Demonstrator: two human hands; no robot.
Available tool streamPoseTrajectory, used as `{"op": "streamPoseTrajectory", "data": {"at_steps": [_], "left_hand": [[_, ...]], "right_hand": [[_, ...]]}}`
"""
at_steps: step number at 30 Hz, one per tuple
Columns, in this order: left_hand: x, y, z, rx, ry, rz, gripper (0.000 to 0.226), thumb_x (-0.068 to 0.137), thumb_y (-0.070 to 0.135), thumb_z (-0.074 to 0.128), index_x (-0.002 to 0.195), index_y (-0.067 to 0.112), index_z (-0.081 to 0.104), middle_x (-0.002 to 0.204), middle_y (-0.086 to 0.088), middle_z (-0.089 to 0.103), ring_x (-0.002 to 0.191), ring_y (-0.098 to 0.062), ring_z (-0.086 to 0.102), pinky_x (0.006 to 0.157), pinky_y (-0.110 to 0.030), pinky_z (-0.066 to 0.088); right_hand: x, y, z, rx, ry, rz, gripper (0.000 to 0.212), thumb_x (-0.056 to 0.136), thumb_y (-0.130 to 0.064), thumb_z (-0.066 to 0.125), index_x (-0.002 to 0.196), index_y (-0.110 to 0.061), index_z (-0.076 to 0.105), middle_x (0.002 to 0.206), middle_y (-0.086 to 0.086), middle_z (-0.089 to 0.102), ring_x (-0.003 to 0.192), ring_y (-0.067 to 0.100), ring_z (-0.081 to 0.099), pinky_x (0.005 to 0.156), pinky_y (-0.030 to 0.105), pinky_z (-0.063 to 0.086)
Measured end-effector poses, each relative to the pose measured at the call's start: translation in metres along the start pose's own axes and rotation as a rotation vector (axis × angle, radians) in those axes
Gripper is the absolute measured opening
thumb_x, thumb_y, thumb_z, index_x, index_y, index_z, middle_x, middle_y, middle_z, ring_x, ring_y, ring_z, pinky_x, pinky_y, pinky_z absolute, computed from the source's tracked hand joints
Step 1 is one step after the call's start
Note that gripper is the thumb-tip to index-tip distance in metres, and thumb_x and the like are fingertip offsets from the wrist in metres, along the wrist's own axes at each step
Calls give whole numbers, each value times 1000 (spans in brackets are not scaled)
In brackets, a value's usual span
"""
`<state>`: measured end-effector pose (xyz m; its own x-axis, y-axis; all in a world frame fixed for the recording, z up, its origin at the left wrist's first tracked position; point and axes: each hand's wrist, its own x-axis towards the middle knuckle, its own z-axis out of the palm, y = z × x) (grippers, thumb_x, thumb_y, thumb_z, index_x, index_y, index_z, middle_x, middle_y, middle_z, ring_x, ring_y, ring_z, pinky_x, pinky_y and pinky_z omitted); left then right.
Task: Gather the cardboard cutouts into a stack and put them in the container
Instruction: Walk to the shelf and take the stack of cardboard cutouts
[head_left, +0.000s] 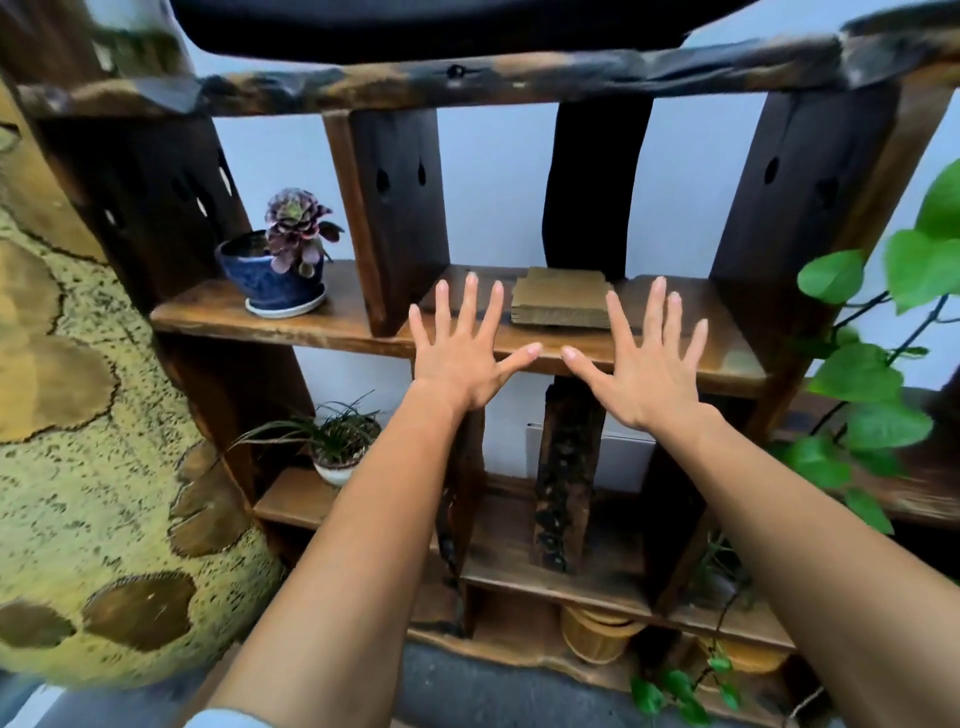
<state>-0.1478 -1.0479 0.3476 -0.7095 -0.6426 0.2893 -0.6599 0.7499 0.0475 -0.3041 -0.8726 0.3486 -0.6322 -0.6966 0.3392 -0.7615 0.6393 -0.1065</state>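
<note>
Both hands, left (457, 358) and right (647, 364), spread empty (fingers splayed) before the cardboard stack (561, 304) on the shelf (311, 325).

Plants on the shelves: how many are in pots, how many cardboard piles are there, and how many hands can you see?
Potted plants: 2, the purple succulent in a blue pot and the grassy plant in a white pot
Cardboard stacks: 1, the cardboard stack
Hands: 2, the left hand and the right hand, both spread open
Total: 5
</note>
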Motion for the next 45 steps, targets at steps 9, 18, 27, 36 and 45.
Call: {"op": "streamPoseTrajectory", "data": {"at_steps": [9,18,27,36,45], "left_hand": [[68,-5,12,-158,-168,-68,123,54,104,-21,159,41,-29,176,-4,-19,161,-33,-21,120,-69,-18],[132,-8,3,-581,-363,-285,101,97,82,29,167,23,-15,170,-16,33,160,-42,19,126,-62,11],[189,2,-11,-972,-499,-404,51,97,36,73,138,16,49,113,-8,64,88,-17,60,67,-34,54],[198,7,-7,-1548,-557,-467,27,110,15,51,132,7,63,100,-10,78,92,-23,73,78,-46,63],[191,20,7,-1669,-210,-493,94,84,95,27,151,34,51,143,0,65,130,-23,62,114,-50,47]], "right_hand": [[62,8,12,30,-57,129,105,78,-96,2,164,-35,-7,170,14,-20,157,38,-15,124,63,-6],[139,-3,23,434,-212,565,108,88,-85,35,164,-12,9,161,23,35,147,45,33,118,55,29],[187,-9,18,695,-262,627,56,87,-40,69,134,-10,61,136,13,61,121,33,60,99,36,51],[193,-12,7,1228,-245,712,25,84,-18,68,105,-14,54,110,13,67,95,29,68,79,44,60],[170,-23,13,1337,-17,396,65,70,-67,64,126,-36,50,130,-1,62,117,19,61,103,48,51]]}}
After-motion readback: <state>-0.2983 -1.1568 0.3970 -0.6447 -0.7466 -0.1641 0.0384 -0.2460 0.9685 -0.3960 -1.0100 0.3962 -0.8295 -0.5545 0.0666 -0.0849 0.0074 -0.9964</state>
